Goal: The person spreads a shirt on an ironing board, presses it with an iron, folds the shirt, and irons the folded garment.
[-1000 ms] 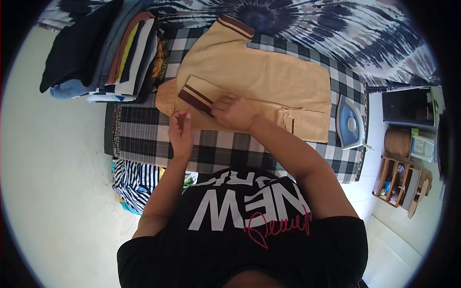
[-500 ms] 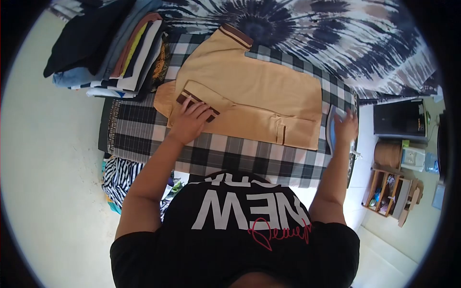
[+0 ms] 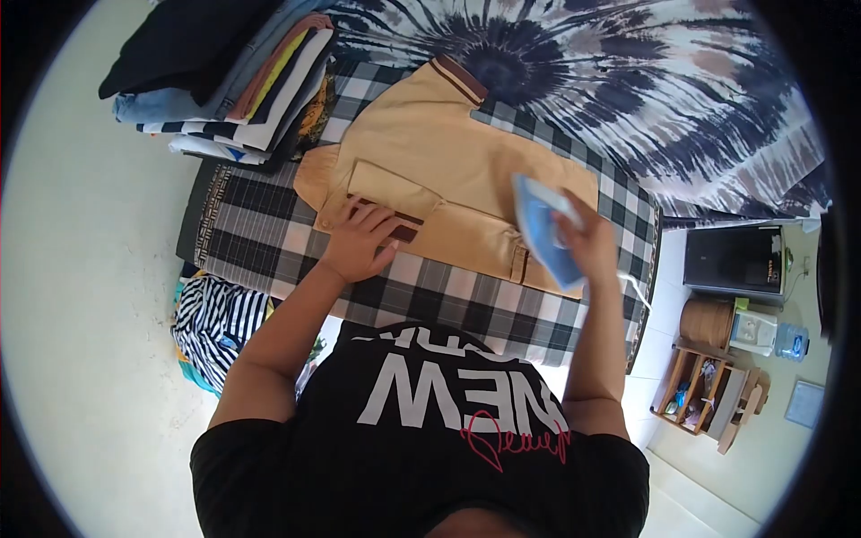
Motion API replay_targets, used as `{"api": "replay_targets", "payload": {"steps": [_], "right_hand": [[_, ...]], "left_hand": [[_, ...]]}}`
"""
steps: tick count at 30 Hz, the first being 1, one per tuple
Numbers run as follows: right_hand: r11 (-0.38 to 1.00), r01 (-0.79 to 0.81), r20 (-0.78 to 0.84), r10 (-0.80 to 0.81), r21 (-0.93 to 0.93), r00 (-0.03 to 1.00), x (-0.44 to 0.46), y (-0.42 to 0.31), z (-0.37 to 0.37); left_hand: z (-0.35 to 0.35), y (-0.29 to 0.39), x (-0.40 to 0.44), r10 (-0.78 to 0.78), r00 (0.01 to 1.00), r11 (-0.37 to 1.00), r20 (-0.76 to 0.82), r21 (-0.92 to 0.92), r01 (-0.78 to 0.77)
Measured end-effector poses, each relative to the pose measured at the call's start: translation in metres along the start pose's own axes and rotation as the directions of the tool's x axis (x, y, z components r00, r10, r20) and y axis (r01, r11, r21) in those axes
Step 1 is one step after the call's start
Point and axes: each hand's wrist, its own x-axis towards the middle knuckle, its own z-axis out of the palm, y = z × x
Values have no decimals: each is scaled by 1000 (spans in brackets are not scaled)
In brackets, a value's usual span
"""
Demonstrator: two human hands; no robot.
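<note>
A tan polo shirt (image 3: pixel 502 161) with brown-striped cuffs lies spread on a black-and-white checked cloth (image 3: pixel 421 291). One sleeve (image 3: pixel 386 188) is folded in over its front. My left hand (image 3: pixel 363 240) rests on that sleeve's striped cuff, fingers spread and pressing down. My right hand (image 3: pixel 587 238) is closed around the handle of a blue-and-white clothes iron (image 3: pixel 543 235). The iron is tilted over the shirt's lower part, near a small striped tab; whether it touches the fabric I cannot tell. A white cord (image 3: pixel 637 291) trails off to the right of my wrist.
A tall pile of folded clothes (image 3: pixel 242 81) stands at the back left. Striped clothing (image 3: pixel 220 327) lies below the left edge. Tie-dye fabric (image 3: pixel 619 72) covers the far side. To the right are a black cabinet-like box (image 3: pixel 734 258) and a wooden shelf (image 3: pixel 695 390).
My right hand has brought the iron from the cloth at the right edge, lifting and tilting it leftward over the shirt. My left hand stays on the cuff. The view has shifted slightly.
</note>
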Motion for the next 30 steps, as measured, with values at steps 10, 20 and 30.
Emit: {"api": "replay_targets", "payload": {"steps": [10, 20, 30], "right_hand": [[721, 619, 267, -558, -313, 786, 9, -164, 126], [783, 517, 201, -477, -345, 856, 30, -157, 128], [887, 251, 27, -261, -387, 965, 32, -47, 69]], "left_hand": [[14, -31, -33, -490, 832, 829, -260, 156, 537], [6, -32, -33, -564, 794, 797, -225, 104, 595], [10, -35, -32, -541, 802, 814, -251, 84, 575]]}}
